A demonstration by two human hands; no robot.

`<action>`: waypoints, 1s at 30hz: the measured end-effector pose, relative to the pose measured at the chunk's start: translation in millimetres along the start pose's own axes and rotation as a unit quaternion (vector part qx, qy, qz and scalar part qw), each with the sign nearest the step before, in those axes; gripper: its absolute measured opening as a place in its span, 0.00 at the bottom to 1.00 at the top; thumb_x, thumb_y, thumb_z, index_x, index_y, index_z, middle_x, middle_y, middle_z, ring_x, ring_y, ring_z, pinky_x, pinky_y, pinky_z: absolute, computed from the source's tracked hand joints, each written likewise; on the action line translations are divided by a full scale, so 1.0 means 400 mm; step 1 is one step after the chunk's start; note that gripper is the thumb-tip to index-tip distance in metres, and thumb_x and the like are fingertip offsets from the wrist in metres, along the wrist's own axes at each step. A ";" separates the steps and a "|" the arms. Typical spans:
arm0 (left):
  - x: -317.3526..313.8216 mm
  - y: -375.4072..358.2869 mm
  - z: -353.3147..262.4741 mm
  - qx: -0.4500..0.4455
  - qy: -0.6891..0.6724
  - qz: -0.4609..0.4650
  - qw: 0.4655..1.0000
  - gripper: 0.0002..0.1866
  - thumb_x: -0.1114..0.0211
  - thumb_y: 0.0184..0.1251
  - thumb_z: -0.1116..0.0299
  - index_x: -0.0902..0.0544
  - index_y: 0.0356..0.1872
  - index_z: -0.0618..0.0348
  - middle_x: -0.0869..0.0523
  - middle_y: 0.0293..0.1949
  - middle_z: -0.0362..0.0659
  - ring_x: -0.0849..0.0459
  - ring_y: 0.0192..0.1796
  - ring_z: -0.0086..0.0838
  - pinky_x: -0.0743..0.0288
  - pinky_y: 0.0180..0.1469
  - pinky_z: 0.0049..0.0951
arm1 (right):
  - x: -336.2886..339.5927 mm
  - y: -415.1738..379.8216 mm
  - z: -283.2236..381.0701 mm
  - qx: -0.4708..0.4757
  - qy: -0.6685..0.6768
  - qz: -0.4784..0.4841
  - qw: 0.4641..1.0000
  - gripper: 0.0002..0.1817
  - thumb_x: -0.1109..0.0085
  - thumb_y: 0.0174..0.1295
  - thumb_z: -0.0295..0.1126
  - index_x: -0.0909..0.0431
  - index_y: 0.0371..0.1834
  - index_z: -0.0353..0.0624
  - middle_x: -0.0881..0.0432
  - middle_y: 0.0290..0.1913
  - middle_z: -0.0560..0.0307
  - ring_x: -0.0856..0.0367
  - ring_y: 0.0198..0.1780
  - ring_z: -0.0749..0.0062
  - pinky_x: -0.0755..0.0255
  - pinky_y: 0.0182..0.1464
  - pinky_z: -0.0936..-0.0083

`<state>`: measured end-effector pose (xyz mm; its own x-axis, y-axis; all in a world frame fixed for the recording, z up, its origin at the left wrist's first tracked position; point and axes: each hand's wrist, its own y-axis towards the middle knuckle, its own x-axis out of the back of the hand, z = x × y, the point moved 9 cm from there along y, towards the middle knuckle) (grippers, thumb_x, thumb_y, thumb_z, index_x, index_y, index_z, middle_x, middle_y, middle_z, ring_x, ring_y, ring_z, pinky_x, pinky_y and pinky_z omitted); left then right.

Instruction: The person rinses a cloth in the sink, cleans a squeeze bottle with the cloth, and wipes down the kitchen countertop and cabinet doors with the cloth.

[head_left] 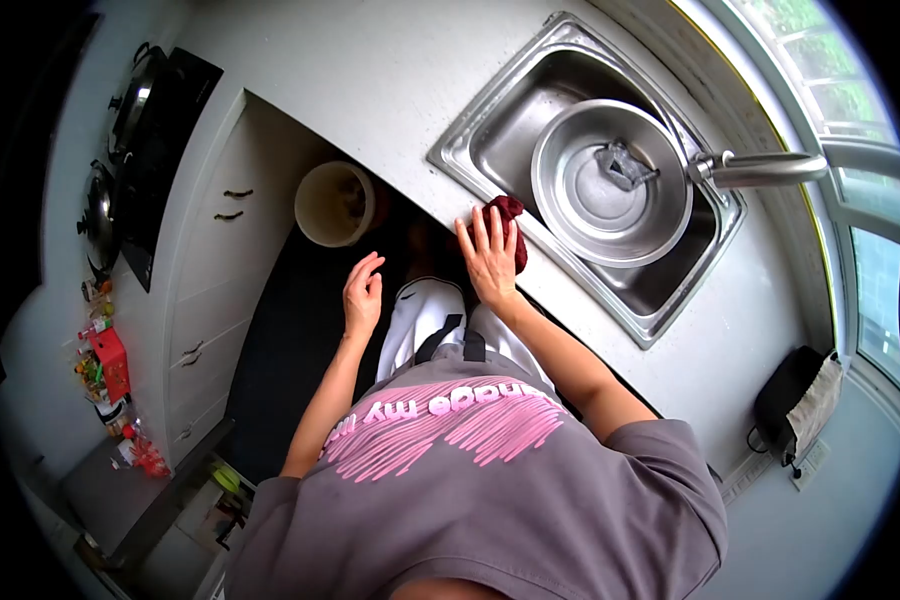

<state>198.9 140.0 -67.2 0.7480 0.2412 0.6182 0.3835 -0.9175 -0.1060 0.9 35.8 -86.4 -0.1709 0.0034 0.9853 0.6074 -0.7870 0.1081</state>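
My right hand lies on a dark red cloth at the front edge of the white counter. Its fingers are stretched out and spread across the cloth, which bunches up beyond the fingertips. Over the dark floor, left of the counter edge, my left hand hangs in the air with fingers loosely extended and nothing in it. A round steel basin sits tilted in the steel sink, just right of the cloth. Inside the basin is a crumpled grey, shiny item whose kind I cannot make out.
A faucet reaches over the sink from the window side. A pale bucket stands beneath the counter edge. Lidded pots rest by a black stovetop at left. A dark bag hangs near the right wall.
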 end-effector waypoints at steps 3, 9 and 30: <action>0.020 0.056 0.006 0.001 0.000 0.007 1.000 0.15 0.45 0.66 0.80 0.19 0.52 0.62 0.21 0.58 0.47 0.19 0.54 0.34 0.22 0.47 0.26 | -0.011 0.087 0.045 -0.004 -0.012 -0.020 1.000 0.28 0.50 0.60 0.36 0.33 0.67 0.54 0.40 0.72 0.46 0.46 0.73 0.43 0.52 0.70 0.38; 0.072 0.209 0.042 -0.006 -0.016 0.019 1.000 0.15 0.46 0.66 0.80 0.20 0.52 0.63 0.21 0.59 0.48 0.20 0.56 0.35 0.22 0.49 0.26 | -0.047 0.348 0.183 0.031 0.015 -0.049 0.998 0.28 0.52 0.61 0.38 0.34 0.68 0.49 0.37 0.70 0.47 0.45 0.73 0.46 0.55 0.71 0.40; 0.099 0.784 -0.013 -0.245 0.157 -0.054 0.955 0.22 0.45 0.66 0.74 0.29 0.62 0.60 0.30 0.65 0.49 0.37 0.69 0.47 0.44 0.70 0.48 | 0.007 0.951 -0.597 -0.077 -0.056 -0.072 0.993 0.40 0.33 0.54 0.40 0.41 0.69 0.42 0.41 0.72 0.45 0.39 0.68 0.47 0.41 0.68 0.57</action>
<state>346.1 -139.8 -71.7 0.4891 0.3062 0.8167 0.0917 -0.9492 0.3009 46.1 -411.1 -74.3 -0.1551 0.1845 0.9705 0.4554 -0.8585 0.2359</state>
